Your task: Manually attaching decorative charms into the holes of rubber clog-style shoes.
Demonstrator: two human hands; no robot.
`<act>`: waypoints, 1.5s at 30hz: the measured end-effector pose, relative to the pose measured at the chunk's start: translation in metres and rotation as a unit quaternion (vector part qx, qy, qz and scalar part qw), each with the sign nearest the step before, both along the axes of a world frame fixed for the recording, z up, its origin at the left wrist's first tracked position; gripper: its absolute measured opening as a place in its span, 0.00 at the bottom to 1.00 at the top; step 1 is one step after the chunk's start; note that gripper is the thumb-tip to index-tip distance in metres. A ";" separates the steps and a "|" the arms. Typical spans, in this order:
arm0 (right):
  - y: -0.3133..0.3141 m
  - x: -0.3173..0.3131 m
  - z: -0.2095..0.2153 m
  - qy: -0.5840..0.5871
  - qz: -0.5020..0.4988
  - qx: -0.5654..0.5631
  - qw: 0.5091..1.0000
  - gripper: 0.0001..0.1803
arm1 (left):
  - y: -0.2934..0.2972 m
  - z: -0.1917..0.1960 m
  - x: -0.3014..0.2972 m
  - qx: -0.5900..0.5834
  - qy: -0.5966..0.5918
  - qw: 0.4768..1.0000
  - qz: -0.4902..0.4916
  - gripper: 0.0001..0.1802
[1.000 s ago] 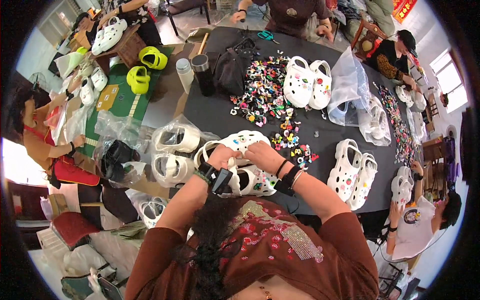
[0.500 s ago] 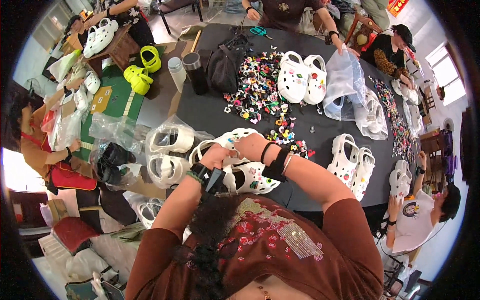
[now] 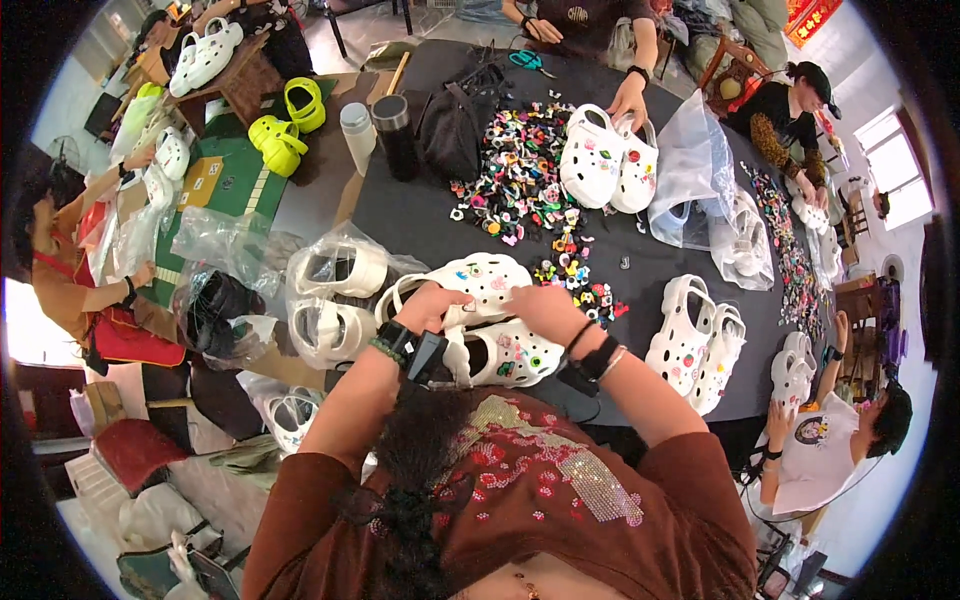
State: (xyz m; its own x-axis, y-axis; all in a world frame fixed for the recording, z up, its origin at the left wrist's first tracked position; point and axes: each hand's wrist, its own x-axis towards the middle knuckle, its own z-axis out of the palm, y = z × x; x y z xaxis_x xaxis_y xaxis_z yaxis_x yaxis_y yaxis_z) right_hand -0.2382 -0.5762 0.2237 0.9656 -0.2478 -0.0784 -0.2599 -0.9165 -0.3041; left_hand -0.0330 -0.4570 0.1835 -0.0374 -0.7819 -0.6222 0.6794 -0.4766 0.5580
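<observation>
The left hand (image 3: 430, 306) is clasping the white clog (image 3: 487, 272), seemingly steadying it; the right hand (image 3: 550, 312) is resting half-curled, contents unclear from here.

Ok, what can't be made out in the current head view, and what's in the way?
All in the head view:
Whether the right hand pinches anything: its own back hides the fingertips.
Part of the upper white clog: covered by the left hand.
Individual charms in the charm pile: too small.
Black item: obscured by crinkled plastic.
Opposite co-worker's head: cut off by the top edge.
</observation>
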 end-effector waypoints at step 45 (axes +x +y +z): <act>-0.038 0.074 -0.003 -0.015 0.108 0.097 0.989 0.16 | -0.004 -0.022 -0.010 -0.009 0.145 0.981 0.130 0.13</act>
